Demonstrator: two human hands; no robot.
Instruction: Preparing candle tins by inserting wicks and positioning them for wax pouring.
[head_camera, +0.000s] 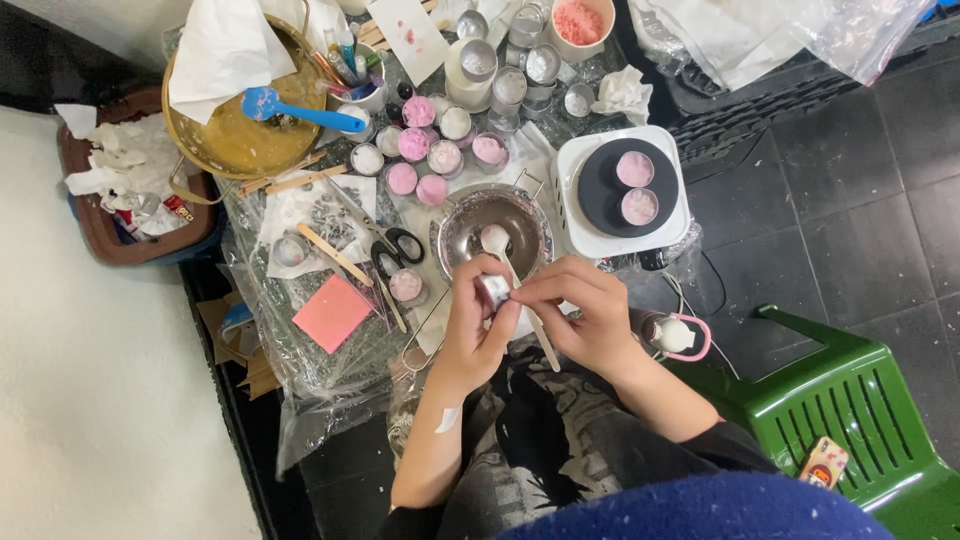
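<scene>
My left hand (472, 325) grips a small silver tin cup (494, 289) just below a steel bowl (466, 225). My right hand (585, 315) pinches the rim of the same tin with its fingertips. A white spoon (497, 243) rests with its head in the bowl, and its handle runs down between my hands; which hand holds it I cannot tell. Filled pink and white tins (420, 146) stand in a cluster behind the bowl. Two more pink-filled tins (637, 187) sit on the black plate of a white hot plate (580, 230).
A brass bowl (225, 150) with a blue spatula (300, 111) stands at the back left. Scissors (393, 248), wooden sticks (333, 253) and a pink note pad (332, 312) lie on the plastic-covered table. A green plastic chair (860, 420) is at the right.
</scene>
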